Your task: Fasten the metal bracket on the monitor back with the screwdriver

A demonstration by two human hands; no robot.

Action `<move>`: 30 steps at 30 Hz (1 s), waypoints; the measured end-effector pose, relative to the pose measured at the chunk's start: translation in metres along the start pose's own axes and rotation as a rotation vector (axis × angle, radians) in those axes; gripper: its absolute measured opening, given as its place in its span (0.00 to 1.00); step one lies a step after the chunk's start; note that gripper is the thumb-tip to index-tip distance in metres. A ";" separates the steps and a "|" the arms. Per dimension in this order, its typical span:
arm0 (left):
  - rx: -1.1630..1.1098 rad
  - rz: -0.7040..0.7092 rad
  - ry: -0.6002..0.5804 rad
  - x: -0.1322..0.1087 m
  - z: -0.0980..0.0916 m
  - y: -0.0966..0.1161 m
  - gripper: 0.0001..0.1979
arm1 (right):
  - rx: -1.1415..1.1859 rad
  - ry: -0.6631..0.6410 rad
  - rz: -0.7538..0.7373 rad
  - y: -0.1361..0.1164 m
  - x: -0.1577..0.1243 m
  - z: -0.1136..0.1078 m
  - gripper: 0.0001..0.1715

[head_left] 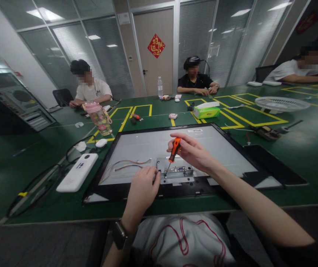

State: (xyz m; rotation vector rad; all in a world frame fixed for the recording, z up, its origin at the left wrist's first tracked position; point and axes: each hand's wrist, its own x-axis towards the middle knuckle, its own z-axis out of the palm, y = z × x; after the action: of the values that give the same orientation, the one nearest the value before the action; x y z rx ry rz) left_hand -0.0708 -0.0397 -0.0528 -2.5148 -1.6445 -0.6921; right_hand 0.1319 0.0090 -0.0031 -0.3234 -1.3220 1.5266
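Note:
An orange and black screwdriver is in my right hand, whose fingers are closed around the handle. Its thin shaft slants down, and the tip meets the near left part of a metal bracket with connector ports. My left hand is closed at the left end of that bracket, fingers bent and thumb close to them; the fingertips are partly hidden. The bracket lies on the grey back of a flat display panel with a black frame. Thin coloured cables lie on the panel left of the bracket.
Left of the panel are a white power bank, a black cable and a pink-lidded bottle. Beyond it stand a green tissue pack and a water bottle. A dark flat slab lies right. Other people sit across the table.

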 end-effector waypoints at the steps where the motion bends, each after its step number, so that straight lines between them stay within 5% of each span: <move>1: 0.000 0.000 0.001 0.000 0.000 0.000 0.08 | 0.012 0.005 0.005 0.000 0.000 0.001 0.16; 7: 0.004 0.004 0.002 -0.001 -0.002 0.000 0.07 | -0.034 0.055 -0.002 -0.001 0.002 0.000 0.12; 12: 0.006 0.001 0.007 -0.001 -0.002 0.000 0.07 | -0.346 0.106 -0.088 0.002 0.002 -0.001 0.18; 17: 0.002 -0.008 -0.013 0.000 -0.002 0.001 0.07 | -0.543 0.203 -0.221 0.003 0.001 -0.002 0.13; 23: -0.006 -0.006 -0.009 0.000 -0.002 0.001 0.08 | -0.535 0.092 -0.207 0.005 -0.004 0.000 0.22; 30: 0.000 -0.001 0.009 -0.001 -0.002 0.001 0.07 | -0.891 0.264 -0.418 0.009 -0.003 0.001 0.14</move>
State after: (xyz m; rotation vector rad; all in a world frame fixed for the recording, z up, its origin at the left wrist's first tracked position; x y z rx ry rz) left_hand -0.0706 -0.0415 -0.0508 -2.5069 -1.6434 -0.7030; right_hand 0.1280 0.0073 -0.0117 -0.7206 -1.6597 0.4631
